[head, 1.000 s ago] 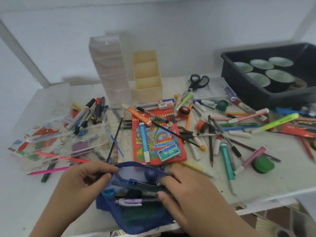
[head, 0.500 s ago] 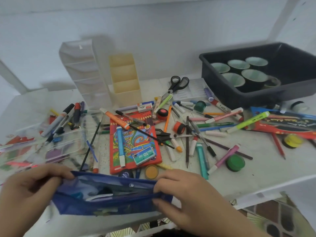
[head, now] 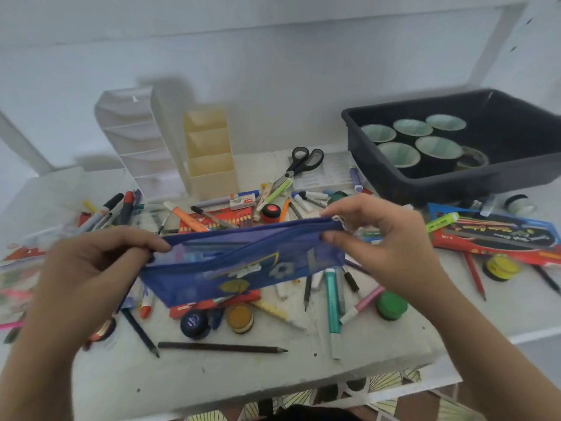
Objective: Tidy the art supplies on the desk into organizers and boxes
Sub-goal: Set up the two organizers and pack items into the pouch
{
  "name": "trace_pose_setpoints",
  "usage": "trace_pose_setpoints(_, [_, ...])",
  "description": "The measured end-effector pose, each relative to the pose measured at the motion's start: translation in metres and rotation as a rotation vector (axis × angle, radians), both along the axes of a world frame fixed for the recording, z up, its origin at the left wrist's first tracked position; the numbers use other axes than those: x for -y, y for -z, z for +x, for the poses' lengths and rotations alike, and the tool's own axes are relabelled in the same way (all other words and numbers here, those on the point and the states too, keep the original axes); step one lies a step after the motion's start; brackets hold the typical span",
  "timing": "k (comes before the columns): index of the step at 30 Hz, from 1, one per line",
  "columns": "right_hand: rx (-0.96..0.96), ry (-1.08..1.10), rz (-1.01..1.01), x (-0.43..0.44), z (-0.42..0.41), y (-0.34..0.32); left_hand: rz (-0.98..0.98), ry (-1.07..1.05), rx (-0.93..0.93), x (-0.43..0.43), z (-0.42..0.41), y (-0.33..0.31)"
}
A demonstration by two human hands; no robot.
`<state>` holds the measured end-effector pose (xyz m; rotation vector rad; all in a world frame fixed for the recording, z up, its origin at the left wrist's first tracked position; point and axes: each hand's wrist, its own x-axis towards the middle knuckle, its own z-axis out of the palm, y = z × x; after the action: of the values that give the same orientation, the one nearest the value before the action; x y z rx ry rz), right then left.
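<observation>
A blue mesh pencil pouch point(head: 243, 262) hangs stretched above the desk, with pens showing through its mesh. My left hand point(head: 91, 268) grips its left end. My right hand point(head: 379, 238) pinches its right end by the zipper. Beneath lie several loose markers, pens and pencils, among them a teal marker point(head: 331, 302) and a brown pencil point(head: 221, 347). A red coloured-pencil box point(head: 218, 221) is partly hidden behind the pouch. Small paint pots, dark blue point(head: 194, 323), orange point(head: 239, 319) and green point(head: 391, 305), stand near the front.
A clear tiered organizer point(head: 133, 141) and a cream pen holder point(head: 209, 159) stand at the back. A black tub point(head: 455, 177) with several cups sits back right. Scissors point(head: 300, 164) lie behind the clutter. A clear case point(head: 36, 253) lies left, red pencil packs point(head: 491, 238) right.
Both hands lifted the pouch off the desk's front edge and pulled it out flat and taut; my right hand moved up and to the right. The view shifted too.
</observation>
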<state>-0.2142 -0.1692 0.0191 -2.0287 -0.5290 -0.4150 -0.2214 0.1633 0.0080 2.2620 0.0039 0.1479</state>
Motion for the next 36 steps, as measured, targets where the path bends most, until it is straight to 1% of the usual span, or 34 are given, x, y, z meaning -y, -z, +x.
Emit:
trace_pose_setpoints(4, [-0.071, 0.037, 0.076, 0.029, 0.02, 0.003, -0.021, 0.052, 0.171, 0.049, 0.009, -0.017])
trace_pose_setpoints(7, [-0.108, 0.041, 0.104, 0.043, 0.028, 0.013, 0.029, 0.027, 0.235, 0.071, 0.016, -0.018])
trace_pose_setpoints(11, [-0.113, 0.085, 0.053, 0.054, 0.039, 0.029, 0.036, -0.006, 0.214, 0.09, 0.02, -0.01])
trace_pose_setpoints(14, [-0.159, 0.068, 0.042, 0.057, 0.046, 0.041, 0.096, -0.016, 0.181, 0.099, 0.021, -0.004])
trace_pose_setpoints(16, [-0.181, 0.041, 0.024, 0.059, 0.047, 0.05, 0.133, -0.062, 0.154, 0.106, 0.024, 0.0])
trace_pose_setpoints(18, [-0.174, 0.019, -0.019, 0.06, 0.044, 0.058, 0.167, -0.099, 0.195, 0.116, 0.025, -0.001])
trace_pose_setpoints(20, [-0.151, -0.009, -0.026, 0.063, 0.039, 0.064, 0.231, -0.045, 0.326, 0.133, 0.024, -0.004])
trace_pose_setpoints(22, [-0.147, -0.038, -0.007, 0.065, 0.035, 0.067, 0.283, 0.092, 0.386, 0.155, 0.02, -0.005])
trace_pose_setpoints(25, [-0.088, -0.056, 0.019, 0.067, 0.028, 0.069, 0.314, 0.328, 0.323, 0.189, 0.017, -0.001])
trace_pose_setpoints(27, [-0.049, -0.058, 0.009, 0.068, 0.023, 0.071, 0.339, 0.421, 0.274, 0.208, 0.016, 0.003])
trace_pose_setpoints(29, [-0.03, -0.059, -0.028, 0.067, 0.02, 0.073, 0.348, 0.453, 0.254, 0.219, 0.016, 0.008])
trace_pose_setpoints(31, [-0.007, -0.063, -0.054, 0.068, 0.016, 0.076, 0.338, 0.436, 0.247, 0.224, 0.016, 0.01])
trace_pose_setpoints(36, [0.006, -0.01, -0.065, 0.066, 0.005, 0.082, 0.337, 0.427, 0.251, 0.223, 0.01, 0.012])
